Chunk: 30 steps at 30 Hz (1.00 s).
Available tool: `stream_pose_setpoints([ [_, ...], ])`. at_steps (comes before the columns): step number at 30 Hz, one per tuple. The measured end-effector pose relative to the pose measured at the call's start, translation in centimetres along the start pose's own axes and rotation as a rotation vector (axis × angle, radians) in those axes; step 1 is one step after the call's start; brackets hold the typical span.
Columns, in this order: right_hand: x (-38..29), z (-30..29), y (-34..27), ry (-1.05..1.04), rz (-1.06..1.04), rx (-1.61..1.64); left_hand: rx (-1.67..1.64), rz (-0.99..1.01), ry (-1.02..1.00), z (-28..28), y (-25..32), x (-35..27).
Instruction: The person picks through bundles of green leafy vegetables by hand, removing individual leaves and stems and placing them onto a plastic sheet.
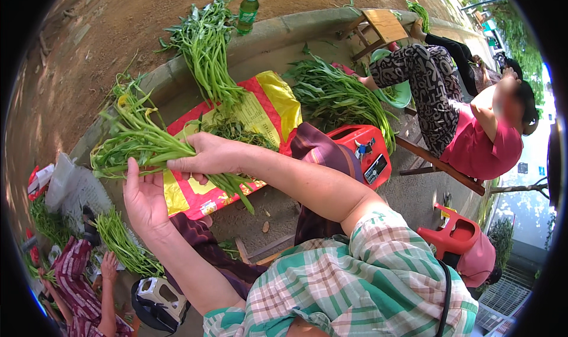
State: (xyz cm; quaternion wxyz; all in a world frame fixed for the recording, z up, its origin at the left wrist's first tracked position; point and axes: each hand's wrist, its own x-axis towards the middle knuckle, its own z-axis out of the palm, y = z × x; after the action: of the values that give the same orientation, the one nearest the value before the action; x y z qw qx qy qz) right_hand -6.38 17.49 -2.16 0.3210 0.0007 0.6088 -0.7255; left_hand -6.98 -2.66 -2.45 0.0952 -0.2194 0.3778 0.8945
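Note:
My right hand (206, 155) grips a bunch of long-stemmed leafy greens (146, 148), probably water spinach, around the stems. The leafy end points left, and the cut stem ends stick out below the fist. Just beneath the leaves, my left hand (146, 199) is palm up and open, its fingertips at the bunch's lower edge. Under the hands lies a red and yellow printed plastic sack (266, 111) with loose trimmed leaves (239, 131) on it. A larger pile of greens (208, 57) rests across the low concrete kerb (284, 31) and the sack's far edge.
A bottle (248, 13) stands on the kerb. More greens (341, 93) lie right, beside a red plastic stool (377, 153) with keys and a phone. A seated person (479, 133) is at the right; another person's hand (109, 266) is lower left, near more greens (126, 244).

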Motion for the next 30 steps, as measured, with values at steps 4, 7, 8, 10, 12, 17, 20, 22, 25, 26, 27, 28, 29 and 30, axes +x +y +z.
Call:
stream_pose_setpoints([
  [4, 0.3, 0.5, -0.4, 0.027, -0.033, 0.107, -0.02, 0.043, -0.01, 0.3, 0.0, -0.5],
  [7, 0.3, 0.5, -0.6, 0.005, -0.044, 0.13, -0.014, 0.098, -0.013, 1.0, 0.1, -1.1],
  [8, 0.4, 0.7, -0.6, 0.037, -0.005, 0.128, 0.0, 0.094, -0.005, 0.8, 0.3, -1.2],
  [10, 0.5, 0.5, -0.4, 0.062, -0.029, 0.11, -0.013, 0.096, -0.046, 0.8, 0.0, -0.9],
  [12, 0.6, 0.7, -0.4, 0.033, -0.056, 0.141, -0.026, 0.092, -0.057, 0.9, 0.2, -1.2],
  [17, 0.9, 0.9, -0.5, 0.092, -0.05, 0.229, -0.011, 0.07, -0.043, 1.4, 0.8, -1.7],
  [20, 1.1, 0.9, -0.6, 0.113, -0.035, 0.298, -0.034, 0.065, -0.082, 1.1, 0.9, -1.8],
  [22, 1.2, 0.9, -0.5, 0.118, -0.02, 0.349, -0.044, 0.061, -0.101, 1.0, 0.9, -1.8],
  [25, 1.3, 0.7, -0.2, 0.09, -0.037, 0.426, -0.06, 0.048, -0.082, 0.9, 0.9, -1.8],
  [26, 1.3, 0.7, -0.1, 0.081, -0.038, 0.434, -0.063, 0.06, -0.073, 0.8, 0.9, -1.8],
  [27, 1.2, 0.7, -0.1, 0.071, -0.038, 0.443, -0.066, 0.072, -0.061, 0.7, 1.0, -1.8],
  [28, 1.2, 0.7, -0.2, 0.058, -0.047, 0.427, -0.069, 0.083, -0.049, 0.6, 1.0, -1.8],
  [29, 1.0, 0.7, -0.3, 0.045, -0.057, 0.41, -0.071, 0.112, 0.004, 0.6, 1.1, -1.8],
  [30, 0.9, 0.8, -0.5, 0.029, -0.067, 0.396, -0.071, 0.142, 0.06, 0.6, 1.3, -2.0],
])
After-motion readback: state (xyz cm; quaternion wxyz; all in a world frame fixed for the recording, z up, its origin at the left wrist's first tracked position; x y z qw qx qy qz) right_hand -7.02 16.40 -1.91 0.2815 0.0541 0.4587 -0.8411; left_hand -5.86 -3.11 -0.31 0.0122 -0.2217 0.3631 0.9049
